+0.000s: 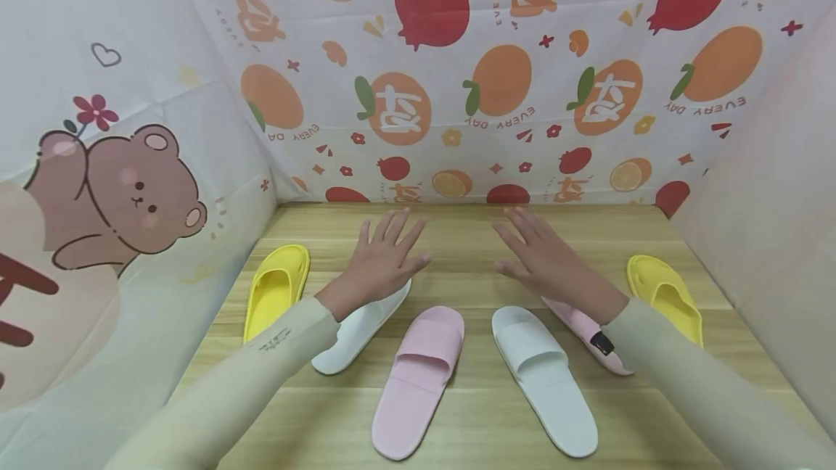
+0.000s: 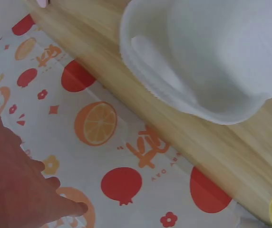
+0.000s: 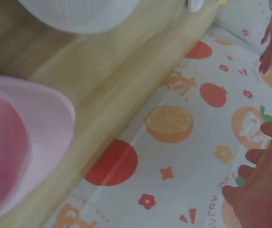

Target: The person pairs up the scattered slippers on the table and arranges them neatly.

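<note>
My left hand (image 1: pixel 379 260) hovers with fingers spread above the toe of a white slipper (image 1: pixel 359 332), partly hidden by the hand and sleeve. Opposite it, my right hand (image 1: pixel 555 263) is held out over a pink slipper (image 1: pixel 581 325), largely covered by hand and wrist. Neither hand holds anything. Between the forearms lie another pink slipper (image 1: pixel 418 383) and another white slipper (image 1: pixel 548 383). The left wrist view shows the white slipper (image 2: pixel 160 78) close up beside the hand (image 2: pixel 26 185). A pink slipper (image 3: pixel 48 123) appears in the right wrist view, apart from the hand (image 3: pixel 264 190).
Yellow slippers stand on the outer sides, one at the left (image 1: pixel 297 263) and one at the right (image 1: pixel 666 292). All the footwear lies on a wood-grain board (image 1: pixel 457 238). Behind rises a fruit-print cloth (image 1: pixel 451 93); a bear-print cloth (image 1: pixel 144 187) hangs at the left.
</note>
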`<state>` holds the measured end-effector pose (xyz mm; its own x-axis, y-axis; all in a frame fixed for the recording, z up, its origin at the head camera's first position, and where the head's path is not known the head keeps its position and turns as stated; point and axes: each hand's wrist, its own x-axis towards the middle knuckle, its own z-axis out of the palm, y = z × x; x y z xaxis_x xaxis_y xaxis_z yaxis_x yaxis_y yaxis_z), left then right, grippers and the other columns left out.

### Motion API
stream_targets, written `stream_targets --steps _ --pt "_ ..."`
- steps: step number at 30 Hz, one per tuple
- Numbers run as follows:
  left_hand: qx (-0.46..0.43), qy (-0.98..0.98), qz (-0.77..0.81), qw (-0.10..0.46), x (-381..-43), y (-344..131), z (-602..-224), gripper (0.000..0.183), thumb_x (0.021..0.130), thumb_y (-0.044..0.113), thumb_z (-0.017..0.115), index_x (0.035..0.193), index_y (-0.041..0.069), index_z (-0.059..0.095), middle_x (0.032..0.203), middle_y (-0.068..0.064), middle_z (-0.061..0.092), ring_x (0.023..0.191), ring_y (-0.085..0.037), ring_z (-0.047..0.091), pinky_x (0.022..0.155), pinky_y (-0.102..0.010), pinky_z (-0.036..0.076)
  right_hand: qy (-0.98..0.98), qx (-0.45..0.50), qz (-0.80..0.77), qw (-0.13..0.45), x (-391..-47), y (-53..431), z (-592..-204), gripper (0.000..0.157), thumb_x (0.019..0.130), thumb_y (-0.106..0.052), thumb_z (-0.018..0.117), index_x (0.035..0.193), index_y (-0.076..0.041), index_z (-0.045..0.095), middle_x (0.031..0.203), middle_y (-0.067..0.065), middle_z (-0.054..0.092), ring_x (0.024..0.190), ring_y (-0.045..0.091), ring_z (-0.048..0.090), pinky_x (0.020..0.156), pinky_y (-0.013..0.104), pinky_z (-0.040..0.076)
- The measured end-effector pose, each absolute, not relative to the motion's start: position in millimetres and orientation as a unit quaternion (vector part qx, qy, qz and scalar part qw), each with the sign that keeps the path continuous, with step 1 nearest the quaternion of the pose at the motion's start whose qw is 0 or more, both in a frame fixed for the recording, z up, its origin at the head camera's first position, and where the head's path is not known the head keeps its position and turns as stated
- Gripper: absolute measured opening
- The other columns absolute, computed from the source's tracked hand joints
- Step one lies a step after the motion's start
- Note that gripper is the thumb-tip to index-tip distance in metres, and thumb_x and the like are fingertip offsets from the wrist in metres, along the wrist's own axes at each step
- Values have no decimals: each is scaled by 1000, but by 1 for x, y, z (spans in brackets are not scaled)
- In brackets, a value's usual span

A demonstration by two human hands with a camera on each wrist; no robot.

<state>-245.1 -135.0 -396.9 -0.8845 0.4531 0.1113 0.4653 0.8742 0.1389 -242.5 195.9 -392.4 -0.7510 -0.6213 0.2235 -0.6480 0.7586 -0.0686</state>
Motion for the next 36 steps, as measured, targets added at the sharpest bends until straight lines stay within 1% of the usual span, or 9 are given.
stream_targets --steps 4,7,11,14,19,22,26,31,36 --pt "-232 -969 -81 34 -241 -145 -405 70 103 65 26 163 28 16 171 -6 7 156 -36 5 118 -70 2 -933 340 63 99 -232 196 -403 75 101 -54 51 158 -8 31 164 23 20 153 43 15 122 59 15" --pt "-226 -970 -80 31 -240 -152 -411 71 103 65 28 163 28 18 171 -5 8 156 -35 5 118 -70 2 -938 331 55 91 -223 195 -414 74 101 -55 49 157 -9 32 164 22 23 153 42 16 123 58 16" --pt "-215 -972 -91 22 -237 -158 -419 72 102 67 29 162 28 20 170 -7 10 156 -36 5 117 -70 2 -945 311 69 71 -209 194 -429 71 102 -54 48 157 -10 33 165 20 23 154 39 15 123 57 12" --pt "-205 -974 -98 14 -234 -164 -428 73 102 66 29 163 28 18 170 -9 10 156 -37 6 117 -70 2 -950 295 89 60 -196 195 -437 72 102 -53 50 157 -10 34 165 19 24 154 38 15 123 60 10" --pt "-193 -975 -105 12 -229 -175 -441 71 103 62 32 163 26 17 170 -11 9 155 -40 9 117 -71 5 -956 268 108 40 -173 196 -448 75 101 -59 48 158 -13 33 165 18 24 154 37 17 122 62 9" --pt "-185 -976 -114 13 -226 -179 -445 73 103 63 32 163 25 17 170 -12 8 155 -41 10 117 -71 7 -957 262 116 41 -163 199 -453 75 100 -60 48 158 -14 34 165 17 24 154 37 16 122 62 10" --pt "-176 -976 -128 17 -222 -182 -450 76 102 66 32 163 24 16 169 -15 10 154 -42 10 117 -71 13 -958 259 113 53 -153 205 -462 74 100 -59 48 157 -14 35 165 17 24 154 38 17 120 63 13" --pt "-170 -974 -147 12 -216 -184 -457 78 101 65 37 163 21 19 168 -17 12 153 -43 14 116 -69 19 -959 246 129 57 -142 211 -475 74 99 -57 53 156 -11 38 163 19 27 152 41 21 119 62 20" --pt "-142 -976 -165 3 -209 -189 -464 80 99 66 42 160 17 27 167 -16 15 151 -41 19 114 -68 26 -958 236 147 72 -135 215 -486 78 96 -55 59 154 -8 39 159 21 33 148 42 30 117 58 29"
